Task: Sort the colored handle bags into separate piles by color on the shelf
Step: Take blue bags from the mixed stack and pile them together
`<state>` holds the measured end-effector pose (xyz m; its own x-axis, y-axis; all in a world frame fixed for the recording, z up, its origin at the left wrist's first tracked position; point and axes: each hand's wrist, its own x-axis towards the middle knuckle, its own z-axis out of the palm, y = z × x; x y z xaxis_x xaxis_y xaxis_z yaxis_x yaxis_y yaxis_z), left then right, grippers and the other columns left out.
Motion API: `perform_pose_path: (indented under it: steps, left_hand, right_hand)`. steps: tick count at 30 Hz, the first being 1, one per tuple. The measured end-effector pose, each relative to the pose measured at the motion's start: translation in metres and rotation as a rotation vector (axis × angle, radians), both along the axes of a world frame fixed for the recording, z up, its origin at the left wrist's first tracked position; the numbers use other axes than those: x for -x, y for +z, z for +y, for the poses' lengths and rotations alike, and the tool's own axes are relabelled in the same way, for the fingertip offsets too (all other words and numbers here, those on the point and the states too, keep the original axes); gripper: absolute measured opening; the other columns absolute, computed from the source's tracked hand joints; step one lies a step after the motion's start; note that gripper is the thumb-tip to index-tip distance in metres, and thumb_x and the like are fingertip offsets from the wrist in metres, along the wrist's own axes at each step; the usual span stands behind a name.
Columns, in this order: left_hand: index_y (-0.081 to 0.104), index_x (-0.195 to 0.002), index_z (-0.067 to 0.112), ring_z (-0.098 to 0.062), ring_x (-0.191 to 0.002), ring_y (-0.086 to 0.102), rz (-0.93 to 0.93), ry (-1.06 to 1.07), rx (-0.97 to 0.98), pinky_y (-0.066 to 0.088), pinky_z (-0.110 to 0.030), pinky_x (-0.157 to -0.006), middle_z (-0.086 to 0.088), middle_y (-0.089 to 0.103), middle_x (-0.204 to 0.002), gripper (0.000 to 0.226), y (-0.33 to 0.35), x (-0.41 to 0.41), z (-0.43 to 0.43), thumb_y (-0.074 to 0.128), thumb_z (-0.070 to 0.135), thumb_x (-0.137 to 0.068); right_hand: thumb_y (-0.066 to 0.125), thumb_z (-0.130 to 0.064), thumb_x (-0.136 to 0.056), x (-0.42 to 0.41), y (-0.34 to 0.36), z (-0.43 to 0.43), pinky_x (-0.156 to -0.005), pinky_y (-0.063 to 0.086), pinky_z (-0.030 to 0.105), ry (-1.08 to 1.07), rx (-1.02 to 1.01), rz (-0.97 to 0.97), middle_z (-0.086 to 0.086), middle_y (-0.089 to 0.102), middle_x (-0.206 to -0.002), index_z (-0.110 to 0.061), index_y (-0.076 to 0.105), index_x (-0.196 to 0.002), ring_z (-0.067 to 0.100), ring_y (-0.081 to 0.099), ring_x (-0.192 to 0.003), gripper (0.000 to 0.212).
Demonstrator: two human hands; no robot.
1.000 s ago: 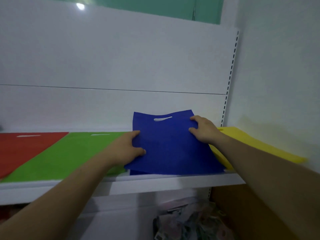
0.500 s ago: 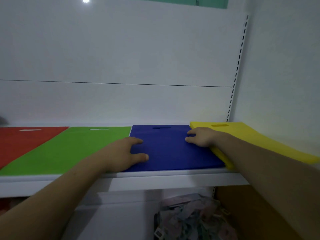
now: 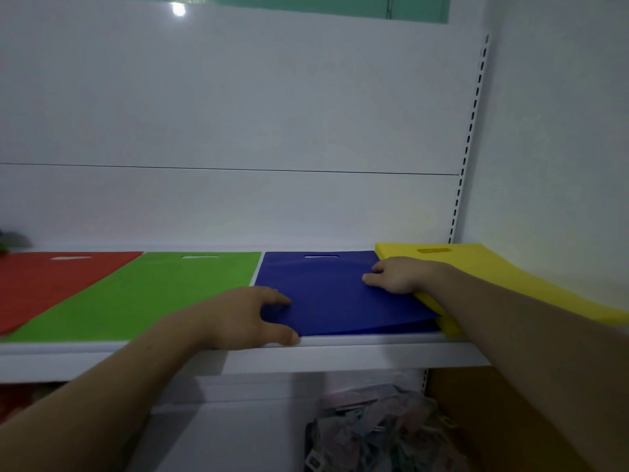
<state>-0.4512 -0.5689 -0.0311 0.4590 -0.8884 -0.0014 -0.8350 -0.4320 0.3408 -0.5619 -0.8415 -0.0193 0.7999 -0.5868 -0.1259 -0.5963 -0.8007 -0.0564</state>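
shop interior, white gondola shelf [image 3: 340, 345], slotted upright [image 3: 471, 131], flat handle bags [image 3: 333, 294] laid in colour piles

Blue bag [image 3: 343, 301], tilted up off the pile 1 s ago, now lies flat on shelf [image 3: 374, 350]. Left hand [image 3: 243, 318] drawn back to the shelf's front edge.

On the white metal shelf [image 3: 340, 349] we find, left to right, red fabric bags [image 3: 51, 287], green fabric bags [image 3: 153, 294], blue fabric bags [image 3: 340, 301] and yellow fabric bags [image 3: 493, 270].
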Motion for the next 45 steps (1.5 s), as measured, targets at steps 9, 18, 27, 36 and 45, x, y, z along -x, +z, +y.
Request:
perform_pose_path:
  steps: [9, 18, 27, 36, 45]
  left_hand:
    - [0.041, -0.139, 0.036, -0.015, -0.135, 0.034, 0.052, 0.133, 0.063, 0.026, -0.026, -0.103, 0.006, 0.035, -0.15, 0.065, 0.017, 0.006, -0.001, 0.056, 0.061, -0.081]
    - [0.039, -0.141, 0.031, -0.017, -0.135, 0.035, 0.001, 0.284, 0.168, 0.029, -0.029, -0.105, 0.003, 0.036, -0.15, 0.063, 0.016, 0.019, 0.024, 0.059, 0.051, -0.085]
    - [0.039, -0.142, 0.03, -0.014, -0.135, 0.035, -0.107, 0.387, 0.23, 0.027, -0.025, -0.106, 0.005, 0.036, -0.15, 0.064, 0.025, 0.005, 0.122, 0.06, 0.05, -0.085]
    - [0.038, -0.141, 0.032, -0.015, -0.132, 0.038, -0.154, 0.545, 0.235, 0.033, -0.033, -0.105, 0.006, 0.037, -0.149, 0.066, 0.033, -0.038, 0.285, 0.06, 0.054, -0.083]
    - [0.039, -0.142, 0.028, -0.015, -0.132, 0.04, -0.189, 0.675, 0.246, 0.034, -0.037, -0.108, 0.006, 0.041, -0.146, 0.066, 0.03, -0.086, 0.411, 0.057, 0.054, -0.084]
  right_hand:
    - [0.039, -0.054, -0.096, -0.002, 0.014, 0.006, -0.111, 0.03, 0.034, 0.085, 0.034, -0.125, 0.004, 0.034, -0.152, -0.013, 0.034, -0.146, 0.023, 0.034, -0.137, 0.064]
    - [0.039, -0.054, -0.096, -0.036, 0.024, 0.04, -0.11, 0.029, 0.033, 0.271, 0.019, -0.186, 0.003, 0.03, -0.154, -0.016, 0.03, -0.148, 0.023, 0.032, -0.138, 0.065]
    - [0.041, -0.054, -0.095, -0.08, 0.043, 0.137, -0.11, 0.026, 0.032, 0.409, 0.045, -0.222, 0.005, 0.027, -0.155, -0.015, 0.029, -0.148, 0.024, 0.029, -0.14, 0.067]
    - [0.04, -0.056, -0.095, -0.153, 0.05, 0.295, -0.11, 0.03, 0.035, 0.539, 0.003, -0.256, 0.006, 0.029, -0.154, -0.016, 0.029, -0.148, 0.026, 0.031, -0.139, 0.067]
    - [0.044, -0.057, -0.093, -0.215, 0.041, 0.416, -0.106, 0.034, 0.033, 0.582, -0.005, -0.272, 0.007, 0.036, -0.15, -0.018, 0.034, -0.146, 0.026, 0.038, -0.134, 0.067]
